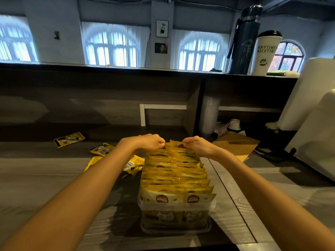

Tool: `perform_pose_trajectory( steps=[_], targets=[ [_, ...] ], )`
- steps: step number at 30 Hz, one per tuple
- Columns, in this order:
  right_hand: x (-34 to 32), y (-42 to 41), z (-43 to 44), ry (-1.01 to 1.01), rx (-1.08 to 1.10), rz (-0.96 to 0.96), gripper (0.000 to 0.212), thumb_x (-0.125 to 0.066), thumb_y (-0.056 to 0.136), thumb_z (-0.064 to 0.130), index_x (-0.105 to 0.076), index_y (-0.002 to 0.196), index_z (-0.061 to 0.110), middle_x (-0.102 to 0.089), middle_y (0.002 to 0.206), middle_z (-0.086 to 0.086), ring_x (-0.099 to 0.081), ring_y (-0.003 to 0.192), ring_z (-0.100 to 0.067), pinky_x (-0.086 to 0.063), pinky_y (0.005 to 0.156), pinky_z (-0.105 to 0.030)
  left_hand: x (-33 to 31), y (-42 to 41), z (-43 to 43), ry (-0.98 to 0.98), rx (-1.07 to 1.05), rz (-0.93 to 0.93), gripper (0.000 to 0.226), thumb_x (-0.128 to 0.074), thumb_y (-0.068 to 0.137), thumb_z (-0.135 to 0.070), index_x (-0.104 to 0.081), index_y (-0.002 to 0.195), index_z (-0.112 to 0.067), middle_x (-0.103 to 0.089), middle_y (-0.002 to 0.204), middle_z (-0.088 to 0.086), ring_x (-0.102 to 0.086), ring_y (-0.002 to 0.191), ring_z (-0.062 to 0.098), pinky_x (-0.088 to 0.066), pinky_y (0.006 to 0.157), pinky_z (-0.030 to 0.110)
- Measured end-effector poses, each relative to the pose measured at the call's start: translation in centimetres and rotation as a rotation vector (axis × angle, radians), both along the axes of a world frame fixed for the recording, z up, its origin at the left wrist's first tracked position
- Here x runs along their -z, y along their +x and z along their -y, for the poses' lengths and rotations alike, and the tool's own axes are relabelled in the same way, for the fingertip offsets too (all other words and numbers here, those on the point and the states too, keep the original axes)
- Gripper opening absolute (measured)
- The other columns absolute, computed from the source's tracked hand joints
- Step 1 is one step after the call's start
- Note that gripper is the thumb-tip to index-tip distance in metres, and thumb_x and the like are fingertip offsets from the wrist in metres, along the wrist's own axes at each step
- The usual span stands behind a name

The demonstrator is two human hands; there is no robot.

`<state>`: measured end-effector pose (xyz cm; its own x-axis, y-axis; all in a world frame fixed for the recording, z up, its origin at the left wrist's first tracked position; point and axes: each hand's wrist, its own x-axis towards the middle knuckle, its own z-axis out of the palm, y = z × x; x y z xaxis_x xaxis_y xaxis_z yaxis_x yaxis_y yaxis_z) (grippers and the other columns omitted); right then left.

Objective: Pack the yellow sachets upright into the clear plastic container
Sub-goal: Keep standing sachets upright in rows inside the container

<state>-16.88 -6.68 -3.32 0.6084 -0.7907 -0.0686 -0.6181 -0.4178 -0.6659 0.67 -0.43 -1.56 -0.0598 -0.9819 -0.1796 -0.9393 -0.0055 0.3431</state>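
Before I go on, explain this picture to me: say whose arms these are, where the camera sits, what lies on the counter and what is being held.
There is no machine here. A person wears a wide-angle camera on the head, so the one picture looks forward and down along both bare arms. On the grey counter stands a clear plastic container, packed with yellow sachets standing upright. The left hand and the right hand both pinch the tops of the sachets at the far end of the container. A few loose sachets lie flat on the counter to the left, and a piece of brown cardboard lies to the right. On the shelf behind stand a dark flask and a white cup.
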Motion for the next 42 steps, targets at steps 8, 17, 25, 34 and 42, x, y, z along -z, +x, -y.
perform_pose_trajectory(
  steps=[8,17,25,34,42],
  targets=[
    [-0.9,-0.8,-0.3,-0.03,-0.07,-0.007,0.034,-0.048,0.095,0.021,-0.056,0.125,0.006,-0.058,0.121,-0.01,-0.05,0.105,-0.013,-0.039,0.088,-0.026,-0.4,0.8,-0.4,-0.056,0.038,-0.065,0.027,-0.043,0.097,-0.017,-0.062,0.116,-0.011,-0.055,0.103,-0.002,-0.051,0.099,0.012,-0.04,0.084,0.027],
    [-0.9,-0.7,-0.6,-0.287,-0.068,-0.031,0.028,-0.048,0.095,0.015,-0.064,0.115,0.002,-0.064,0.116,-0.014,-0.059,0.109,-0.023,-0.043,0.086,-0.022,-0.3,-0.2,-0.2,-0.081,0.041,0.144,0.021,-0.038,0.098,-0.009,-0.058,0.101,-0.009,-0.046,0.094,0.002,-0.046,0.083,0.017,-0.035,0.064,0.023],
    [-1.3,0.2,-1.6,-0.1,0.016,-0.101,0.037,-0.037,0.1,0.021,-0.053,0.129,0.006,-0.054,0.133,-0.012,-0.049,0.125,-0.025,-0.037,0.101,-0.03,-0.2,0.2,-1.5,-0.083,-0.058,-0.13,0.04,-0.034,0.097,-0.008,-0.045,0.136,-0.011,-0.047,0.14,0.01,-0.043,0.128,0.024,-0.036,0.101,0.031],
    [-3.5,4.0,-6.0,-0.431,0.165,0.096,0.034,-0.042,0.094,0.01,-0.056,0.124,0.009,-0.06,0.125,-0.013,-0.056,0.114,-0.027,-0.048,0.095,-0.037,-1.8,1.8,-4.5,-0.42,-0.273,-0.206,0.037,-0.033,0.096,-0.002,-0.055,0.125,-0.009,-0.053,0.133,0.014,-0.048,0.124,0.025,-0.042,0.097,0.034],
    [-3.3,14.0,-14.5,-0.199,0.139,0.271,0.042,-0.043,0.092,0.002,-0.039,0.134,0.005,-0.046,0.136,-0.015,-0.048,0.122,-0.031,-0.042,0.098,-0.036,0.6,8.0,-9.3,-0.617,-0.682,-0.143,0.029,-0.042,0.093,-0.005,-0.064,0.111,-0.012,-0.059,0.122,0.014,-0.056,0.112,0.029,-0.046,0.088,0.038]
  ],
)
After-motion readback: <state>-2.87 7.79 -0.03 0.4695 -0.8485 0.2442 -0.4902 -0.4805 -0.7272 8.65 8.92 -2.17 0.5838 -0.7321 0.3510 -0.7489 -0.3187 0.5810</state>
